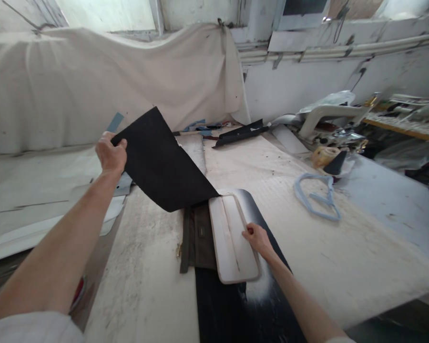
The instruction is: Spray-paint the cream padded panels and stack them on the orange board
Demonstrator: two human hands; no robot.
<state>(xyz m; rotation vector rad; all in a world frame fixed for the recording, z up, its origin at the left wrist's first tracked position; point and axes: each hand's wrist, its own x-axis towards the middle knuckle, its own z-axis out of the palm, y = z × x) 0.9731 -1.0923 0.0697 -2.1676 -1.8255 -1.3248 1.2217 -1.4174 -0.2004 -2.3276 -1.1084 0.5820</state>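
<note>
My left hand is closed on the upper left corner of a black flexible sheet and holds it raised at a slant. The sheet's lower right corner comes down to the top of a white rounded panel with a seam along its length. At that panel's right edge, my right hand pinches with thumb and fingers. Beneath the panel lie a dark brown fabric piece with a small label and a black board with whitish patches.
A light worktable runs under everything. Right of the board lies a pale blue looped strip. Farther right stands a sewing machine. Black folded scraps lie at the back, before a draped beige cloth.
</note>
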